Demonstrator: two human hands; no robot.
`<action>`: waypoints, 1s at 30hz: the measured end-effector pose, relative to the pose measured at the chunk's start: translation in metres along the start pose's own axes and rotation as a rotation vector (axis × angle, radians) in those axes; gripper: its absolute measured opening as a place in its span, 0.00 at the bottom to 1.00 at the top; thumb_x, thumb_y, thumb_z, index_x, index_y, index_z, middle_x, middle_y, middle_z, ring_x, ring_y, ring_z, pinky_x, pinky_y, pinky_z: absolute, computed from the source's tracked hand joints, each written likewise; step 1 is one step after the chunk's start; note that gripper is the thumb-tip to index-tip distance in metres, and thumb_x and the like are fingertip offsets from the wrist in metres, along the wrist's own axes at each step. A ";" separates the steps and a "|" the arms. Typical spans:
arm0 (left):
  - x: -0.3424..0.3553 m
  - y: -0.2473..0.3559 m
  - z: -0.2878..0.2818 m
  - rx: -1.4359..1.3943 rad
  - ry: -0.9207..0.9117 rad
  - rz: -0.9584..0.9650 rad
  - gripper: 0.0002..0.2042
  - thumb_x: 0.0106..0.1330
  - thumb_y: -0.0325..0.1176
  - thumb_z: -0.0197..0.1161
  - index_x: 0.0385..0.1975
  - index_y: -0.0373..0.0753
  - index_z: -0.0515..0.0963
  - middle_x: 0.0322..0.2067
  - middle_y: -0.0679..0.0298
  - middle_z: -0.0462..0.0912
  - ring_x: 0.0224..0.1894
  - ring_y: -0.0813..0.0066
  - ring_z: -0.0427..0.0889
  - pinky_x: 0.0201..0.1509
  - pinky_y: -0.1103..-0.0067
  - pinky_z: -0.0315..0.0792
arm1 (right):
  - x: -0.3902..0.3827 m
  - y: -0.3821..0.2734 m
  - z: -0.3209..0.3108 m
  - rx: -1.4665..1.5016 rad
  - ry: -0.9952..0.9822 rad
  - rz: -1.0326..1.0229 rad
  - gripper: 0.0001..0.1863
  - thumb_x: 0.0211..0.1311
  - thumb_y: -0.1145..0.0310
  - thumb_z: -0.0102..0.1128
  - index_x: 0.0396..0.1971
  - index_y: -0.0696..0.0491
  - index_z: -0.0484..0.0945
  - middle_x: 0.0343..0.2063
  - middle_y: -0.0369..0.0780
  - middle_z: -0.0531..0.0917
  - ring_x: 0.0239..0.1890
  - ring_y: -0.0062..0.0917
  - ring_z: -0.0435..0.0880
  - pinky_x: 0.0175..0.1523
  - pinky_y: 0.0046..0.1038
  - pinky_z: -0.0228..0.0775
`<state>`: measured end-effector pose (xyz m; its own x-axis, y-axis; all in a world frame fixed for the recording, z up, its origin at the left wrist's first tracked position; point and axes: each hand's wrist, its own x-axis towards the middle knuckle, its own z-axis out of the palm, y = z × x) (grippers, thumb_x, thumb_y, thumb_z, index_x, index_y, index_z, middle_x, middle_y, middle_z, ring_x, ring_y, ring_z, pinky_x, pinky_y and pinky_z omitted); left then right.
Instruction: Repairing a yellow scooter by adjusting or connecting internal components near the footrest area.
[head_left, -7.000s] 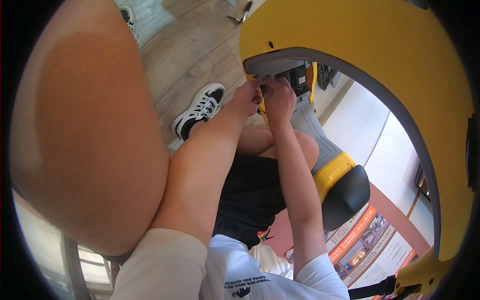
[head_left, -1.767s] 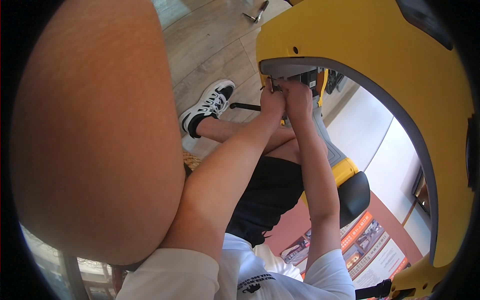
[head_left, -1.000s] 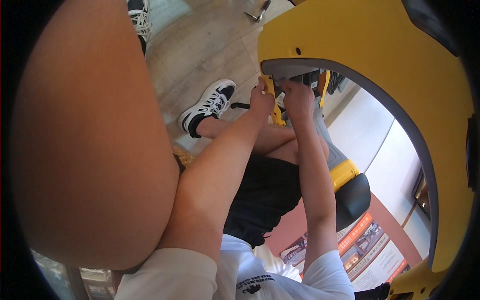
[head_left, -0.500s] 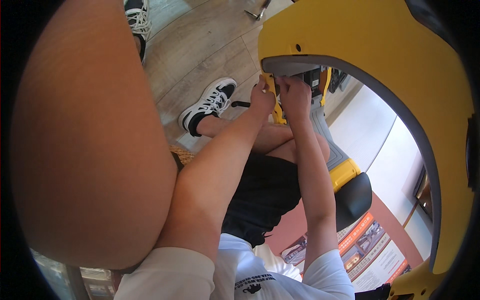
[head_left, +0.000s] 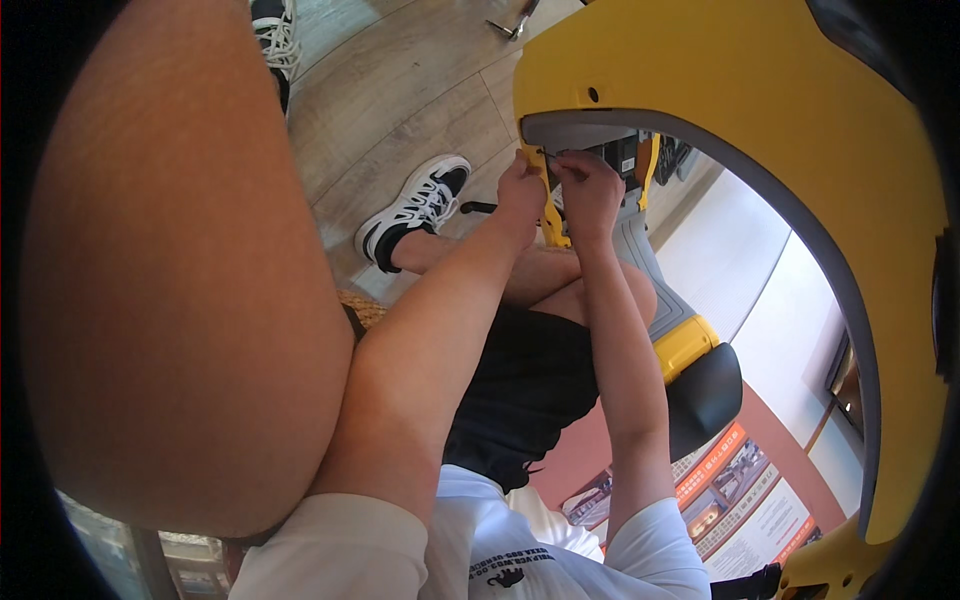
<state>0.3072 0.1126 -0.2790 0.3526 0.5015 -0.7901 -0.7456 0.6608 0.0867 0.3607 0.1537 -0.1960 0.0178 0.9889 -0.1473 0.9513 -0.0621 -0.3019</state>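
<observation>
My left hand (head_left: 521, 200) is closed at the left edge of a yellow scooter's front body (head_left: 620, 55). Its fingertips lie by the yellow edge strip; what they hold, if anything, is hidden. Beside it, my right hand (head_left: 592, 192) pinches a thin dark rod-like piece (head_left: 549, 154). The piece points left toward a small dark spot on the yellow strip; contact cannot be made out. Beyond the right hand, a dark compartment (head_left: 628, 160) with a pale label shows inside the opening. A black bar (head_left: 478, 207) sticks out left of my left wrist.
A grey footboard (head_left: 640, 250) and a black seat (head_left: 707, 398) belong to the scooter. My crossed legs and a black-and-white shoe (head_left: 420, 205) are under my arms. A large bare leg (head_left: 190, 270) fills the left side. Metal tools (head_left: 513, 28) lie on the wood-look floor.
My right hand's fingertips have drawn slightly back from the yellow strip, and the thin dark piece now shows. My left hand stays nearly in place.
</observation>
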 end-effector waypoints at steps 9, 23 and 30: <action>-0.009 0.020 0.004 -0.112 -0.010 -0.142 0.19 0.69 0.27 0.45 0.59 0.47 0.66 0.28 0.69 0.72 0.19 0.82 0.61 0.18 0.83 0.52 | 0.000 0.002 0.004 -0.037 0.005 0.035 0.09 0.53 0.76 0.59 0.35 0.59 0.82 0.36 0.49 0.84 0.36 0.44 0.83 0.42 0.33 0.75; -0.002 0.017 0.006 -0.148 0.081 -0.114 0.16 0.68 0.29 0.49 0.55 0.44 0.73 0.29 0.66 0.76 0.20 0.79 0.65 0.19 0.80 0.57 | 0.002 0.005 -0.006 -0.304 -0.041 -0.155 0.07 0.50 0.74 0.58 0.27 0.52 0.84 0.33 0.42 0.83 0.37 0.39 0.82 0.43 0.34 0.74; 0.009 0.028 0.013 -0.499 0.299 -0.412 0.10 0.65 0.33 0.58 0.45 0.47 0.78 0.37 0.69 0.78 0.28 0.76 0.69 0.27 0.77 0.61 | -0.003 0.006 -0.005 -0.357 -0.084 -0.009 0.08 0.50 0.71 0.58 0.28 0.49 0.86 0.31 0.44 0.84 0.34 0.40 0.83 0.41 0.36 0.75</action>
<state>0.2964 0.1427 -0.2759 0.5443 0.0441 -0.8377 -0.7803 0.3932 -0.4863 0.3679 0.1511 -0.1926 -0.0023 0.9738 -0.2274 0.9991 0.0121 0.0418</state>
